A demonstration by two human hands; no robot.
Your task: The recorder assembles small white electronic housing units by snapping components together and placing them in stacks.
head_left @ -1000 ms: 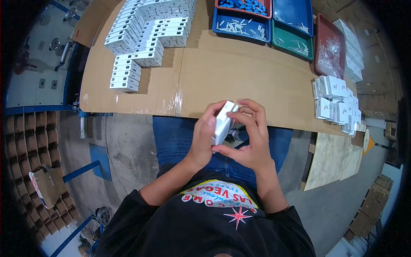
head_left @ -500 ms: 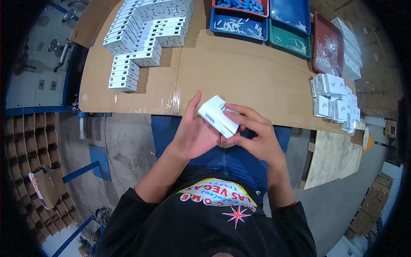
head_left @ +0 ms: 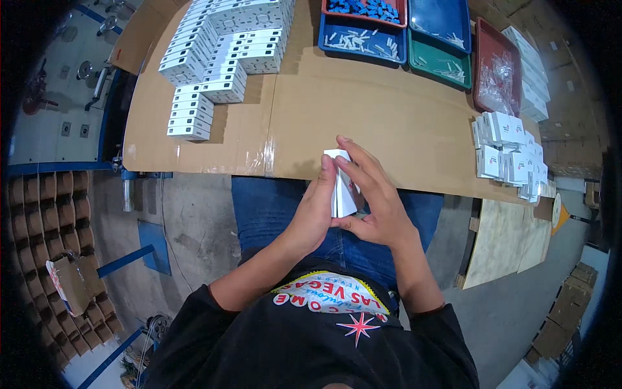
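Observation:
Between my two hands, just off the near edge of the table, is a small white carton (head_left: pixel 343 200). My left hand (head_left: pixel 312 212) presses along its left side, with the thumb up near the top end. My right hand (head_left: pixel 381 206) grips the other side, fingers stretched over the far end and thumb at the near end. A narrow gap shows along the carton's near end, but whether a flap is loose there I cannot tell. The fingers hide much of its faces.
Stacked white cartons (head_left: pixel 223 61) fill the table's back left. Along the back right stand a blue tray of white pieces (head_left: pixel 324 52), a green tray (head_left: pixel 418 67) and a red tray of clear bags (head_left: pixel 479 97). White packets (head_left: pixel 505 152) pile up at the right edge.
The carton has turned more upright between my hands. My left hand, previously open beneath it with the palm up, has closed against its left side.

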